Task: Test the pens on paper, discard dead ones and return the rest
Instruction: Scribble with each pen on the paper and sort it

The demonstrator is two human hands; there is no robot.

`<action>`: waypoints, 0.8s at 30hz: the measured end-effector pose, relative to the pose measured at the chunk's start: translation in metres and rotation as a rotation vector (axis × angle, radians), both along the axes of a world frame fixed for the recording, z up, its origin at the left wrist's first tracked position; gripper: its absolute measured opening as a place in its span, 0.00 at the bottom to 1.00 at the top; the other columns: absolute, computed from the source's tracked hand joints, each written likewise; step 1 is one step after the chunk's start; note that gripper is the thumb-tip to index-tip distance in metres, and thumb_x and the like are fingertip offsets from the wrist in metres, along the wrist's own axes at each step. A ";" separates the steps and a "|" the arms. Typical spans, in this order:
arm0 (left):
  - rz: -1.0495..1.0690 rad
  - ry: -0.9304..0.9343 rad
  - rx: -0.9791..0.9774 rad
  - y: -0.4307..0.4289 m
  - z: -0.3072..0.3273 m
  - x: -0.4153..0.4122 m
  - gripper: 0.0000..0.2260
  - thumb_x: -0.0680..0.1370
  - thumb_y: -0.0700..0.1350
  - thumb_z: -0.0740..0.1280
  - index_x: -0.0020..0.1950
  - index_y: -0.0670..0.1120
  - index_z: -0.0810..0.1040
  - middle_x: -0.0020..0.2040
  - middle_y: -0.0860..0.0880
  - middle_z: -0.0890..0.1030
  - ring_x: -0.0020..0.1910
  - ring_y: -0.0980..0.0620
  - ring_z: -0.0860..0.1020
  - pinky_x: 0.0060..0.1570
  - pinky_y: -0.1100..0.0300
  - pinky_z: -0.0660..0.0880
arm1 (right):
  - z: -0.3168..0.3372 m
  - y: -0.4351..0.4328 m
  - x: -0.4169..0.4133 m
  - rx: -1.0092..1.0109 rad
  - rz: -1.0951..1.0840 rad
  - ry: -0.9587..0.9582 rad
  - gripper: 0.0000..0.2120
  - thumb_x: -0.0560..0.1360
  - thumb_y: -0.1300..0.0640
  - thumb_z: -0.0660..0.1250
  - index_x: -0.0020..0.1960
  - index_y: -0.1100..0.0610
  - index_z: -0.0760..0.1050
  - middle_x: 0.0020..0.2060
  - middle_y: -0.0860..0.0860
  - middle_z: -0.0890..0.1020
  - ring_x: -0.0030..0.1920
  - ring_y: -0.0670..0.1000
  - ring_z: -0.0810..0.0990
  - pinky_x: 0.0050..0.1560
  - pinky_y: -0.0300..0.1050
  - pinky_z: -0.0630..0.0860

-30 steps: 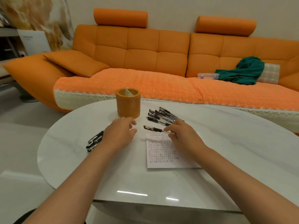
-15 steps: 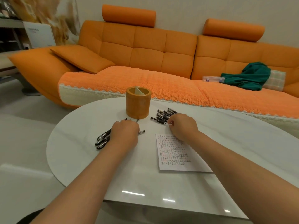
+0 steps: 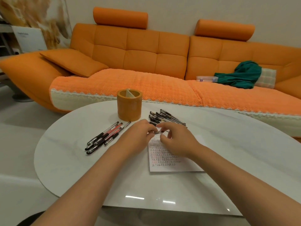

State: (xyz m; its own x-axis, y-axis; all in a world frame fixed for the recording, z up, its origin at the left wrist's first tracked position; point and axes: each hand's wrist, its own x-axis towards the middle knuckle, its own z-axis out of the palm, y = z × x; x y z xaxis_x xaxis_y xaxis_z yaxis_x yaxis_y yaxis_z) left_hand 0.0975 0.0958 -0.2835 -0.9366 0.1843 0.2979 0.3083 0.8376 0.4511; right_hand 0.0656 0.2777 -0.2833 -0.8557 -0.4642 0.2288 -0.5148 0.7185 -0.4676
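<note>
Pen [image 3: 158,132] pinched between my left grip [image 3: 140,133] and right grip [image 3: 176,139], just above the far edge of the paper [image 3: 179,167]. I judge uncapping is in hand; next, tip to paper, with the far pile of pens [image 3: 167,117] lying beyond on the tabletop [image 3: 78,160].

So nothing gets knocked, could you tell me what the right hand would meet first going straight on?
Probably the left hand, facing the right hand across the pen both pinch; depth is unclear.

Orange sofa [image 3: 140,51] against pale wall [image 3: 179,12] — green cloth [image 3: 241,75] on seat; glossy white floor [image 3: 16,128], white oval table [image 3: 73,160].
</note>
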 end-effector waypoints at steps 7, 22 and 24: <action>-0.062 -0.046 0.057 0.024 0.002 0.006 0.11 0.78 0.50 0.71 0.60 0.56 0.78 0.49 0.60 0.78 0.45 0.61 0.78 0.48 0.61 0.79 | -0.007 0.037 0.010 -0.120 -0.093 -0.072 0.07 0.79 0.49 0.68 0.55 0.45 0.83 0.46 0.38 0.83 0.41 0.36 0.76 0.44 0.36 0.69; 0.024 -0.041 -0.092 0.033 0.002 0.007 0.09 0.79 0.52 0.69 0.59 0.56 0.82 0.51 0.60 0.82 0.48 0.59 0.77 0.47 0.59 0.77 | -0.006 0.066 0.008 0.114 0.011 0.178 0.16 0.79 0.49 0.65 0.66 0.45 0.73 0.55 0.41 0.79 0.58 0.46 0.73 0.61 0.45 0.66; -0.018 0.025 -0.082 0.041 0.003 0.010 0.09 0.79 0.52 0.70 0.58 0.57 0.82 0.48 0.60 0.82 0.46 0.60 0.77 0.45 0.59 0.77 | -0.004 0.062 0.010 0.137 0.077 0.164 0.15 0.81 0.47 0.62 0.66 0.45 0.73 0.55 0.43 0.81 0.56 0.47 0.77 0.59 0.47 0.71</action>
State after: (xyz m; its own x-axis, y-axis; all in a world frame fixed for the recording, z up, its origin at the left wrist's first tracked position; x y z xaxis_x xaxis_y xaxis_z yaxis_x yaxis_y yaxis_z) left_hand 0.1073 0.1368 -0.2808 -0.9255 0.2257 0.3040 0.3338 0.8654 0.3737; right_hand 0.0759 0.3395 -0.2877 -0.7729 -0.5630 0.2925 -0.6318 0.7251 -0.2739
